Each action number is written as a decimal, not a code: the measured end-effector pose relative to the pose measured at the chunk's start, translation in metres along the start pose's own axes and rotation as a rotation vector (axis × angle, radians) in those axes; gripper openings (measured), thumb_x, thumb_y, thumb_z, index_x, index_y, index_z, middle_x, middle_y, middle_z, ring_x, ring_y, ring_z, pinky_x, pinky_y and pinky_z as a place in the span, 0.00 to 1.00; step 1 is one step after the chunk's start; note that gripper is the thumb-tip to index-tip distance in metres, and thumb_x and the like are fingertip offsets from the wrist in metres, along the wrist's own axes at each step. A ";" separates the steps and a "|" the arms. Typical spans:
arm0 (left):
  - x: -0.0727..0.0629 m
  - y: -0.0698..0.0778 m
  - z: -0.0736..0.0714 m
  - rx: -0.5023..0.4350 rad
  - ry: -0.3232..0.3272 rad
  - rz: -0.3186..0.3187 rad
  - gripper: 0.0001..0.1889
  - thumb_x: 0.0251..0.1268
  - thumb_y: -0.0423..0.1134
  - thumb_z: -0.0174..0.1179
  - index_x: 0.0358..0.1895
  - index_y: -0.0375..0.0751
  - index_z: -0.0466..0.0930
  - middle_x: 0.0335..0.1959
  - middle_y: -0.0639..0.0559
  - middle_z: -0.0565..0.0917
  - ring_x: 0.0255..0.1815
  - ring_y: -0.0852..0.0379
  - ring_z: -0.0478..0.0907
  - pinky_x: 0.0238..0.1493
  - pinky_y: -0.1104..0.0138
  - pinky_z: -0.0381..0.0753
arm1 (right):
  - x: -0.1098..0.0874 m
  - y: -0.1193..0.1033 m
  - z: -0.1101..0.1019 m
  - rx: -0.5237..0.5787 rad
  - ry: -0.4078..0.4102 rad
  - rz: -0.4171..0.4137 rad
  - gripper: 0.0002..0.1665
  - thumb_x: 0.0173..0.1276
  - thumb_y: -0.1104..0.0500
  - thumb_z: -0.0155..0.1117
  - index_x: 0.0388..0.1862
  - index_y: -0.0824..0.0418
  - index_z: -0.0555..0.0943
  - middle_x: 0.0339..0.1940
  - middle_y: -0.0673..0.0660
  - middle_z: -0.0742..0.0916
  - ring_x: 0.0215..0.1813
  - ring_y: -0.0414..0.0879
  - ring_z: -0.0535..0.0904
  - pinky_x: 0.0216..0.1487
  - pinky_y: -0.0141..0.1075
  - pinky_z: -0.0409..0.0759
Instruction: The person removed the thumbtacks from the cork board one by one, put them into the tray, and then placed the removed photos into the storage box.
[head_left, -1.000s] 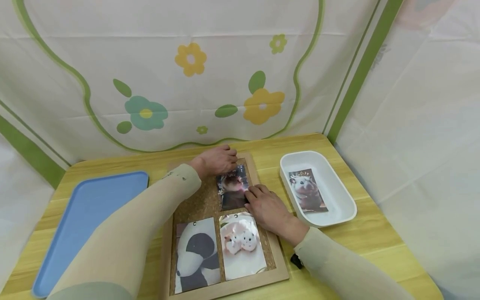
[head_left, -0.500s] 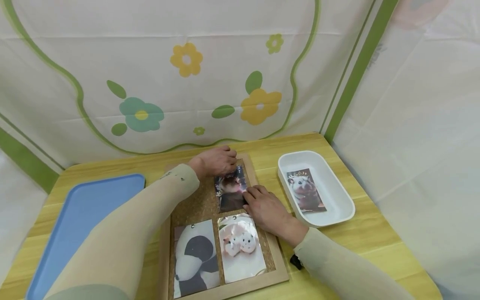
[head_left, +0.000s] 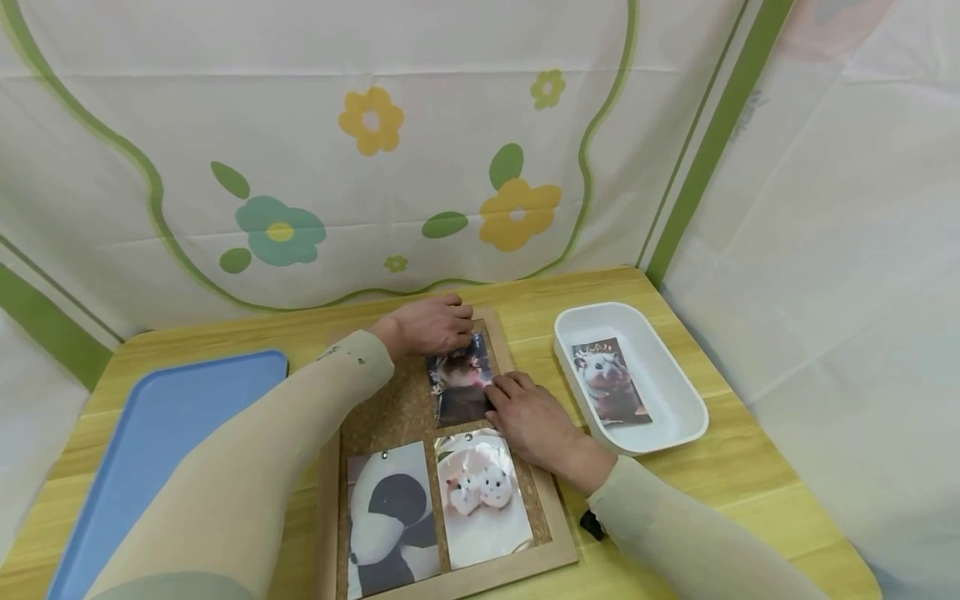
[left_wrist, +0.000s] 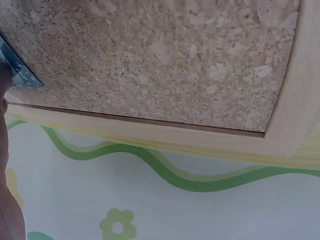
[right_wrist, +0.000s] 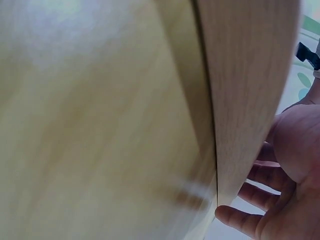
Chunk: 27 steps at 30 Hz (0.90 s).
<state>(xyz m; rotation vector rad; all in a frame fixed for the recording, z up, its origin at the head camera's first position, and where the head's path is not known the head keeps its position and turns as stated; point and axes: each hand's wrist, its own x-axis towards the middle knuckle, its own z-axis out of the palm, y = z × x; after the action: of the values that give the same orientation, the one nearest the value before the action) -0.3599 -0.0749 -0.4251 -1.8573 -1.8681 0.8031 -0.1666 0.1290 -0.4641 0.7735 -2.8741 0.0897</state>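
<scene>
A dark animal photo (head_left: 461,404) lies in the upper right of a wood-framed cork board (head_left: 390,408). My left hand (head_left: 431,323) is at its top edge, fingers bent down; the fingertips and anything under them are hidden. In the left wrist view, part of that hand (left_wrist: 11,200) covers a blue-dark photo corner (left_wrist: 25,79). Resting on the photo's lower right edge and the frame are the extended fingers of my right hand (head_left: 536,421). Below, a panda photo (head_left: 393,517) and a photo of two white animals (head_left: 483,500) each have a small pin at the top.
To the right stands a white tub (head_left: 678,400) with a crowned hamster photo (head_left: 611,383) in it. A blue tray (head_left: 187,408) lies on the left, partly behind my left sleeve. A flower-printed curtain (head_left: 435,125) hangs behind the yellow wooden table (head_left: 765,492).
The head view has shifted slightly, so the scene sits a little further left. Both hands keep their places on the photo, with no clear movement.
</scene>
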 end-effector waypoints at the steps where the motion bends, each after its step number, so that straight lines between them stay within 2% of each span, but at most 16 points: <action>1: 0.000 0.000 0.000 0.002 -0.006 -0.001 0.10 0.83 0.43 0.54 0.44 0.51 0.85 0.45 0.56 0.83 0.45 0.52 0.71 0.51 0.58 0.72 | 0.000 0.000 0.000 0.002 -0.001 0.001 0.23 0.82 0.50 0.60 0.66 0.63 0.81 0.65 0.62 0.85 0.69 0.58 0.78 0.63 0.51 0.84; 16: 0.000 0.001 0.001 0.003 -0.058 -0.011 0.08 0.82 0.42 0.54 0.48 0.50 0.85 0.48 0.55 0.83 0.48 0.51 0.71 0.53 0.57 0.72 | 0.002 0.001 -0.001 0.010 0.000 0.005 0.24 0.82 0.50 0.60 0.67 0.64 0.81 0.66 0.63 0.84 0.69 0.58 0.78 0.64 0.51 0.83; 27: -0.007 0.003 0.001 -0.012 -0.040 -0.030 0.08 0.82 0.43 0.55 0.49 0.50 0.85 0.49 0.55 0.84 0.49 0.51 0.73 0.54 0.56 0.73 | 0.003 0.000 -0.001 0.020 -0.003 -0.002 0.24 0.83 0.50 0.59 0.68 0.64 0.81 0.66 0.63 0.84 0.69 0.59 0.78 0.65 0.51 0.83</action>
<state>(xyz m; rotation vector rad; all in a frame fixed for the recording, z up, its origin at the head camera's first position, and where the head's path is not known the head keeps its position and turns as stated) -0.3576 -0.0816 -0.4267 -1.8289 -1.9244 0.8274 -0.1689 0.1277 -0.4629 0.7809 -2.8797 0.1176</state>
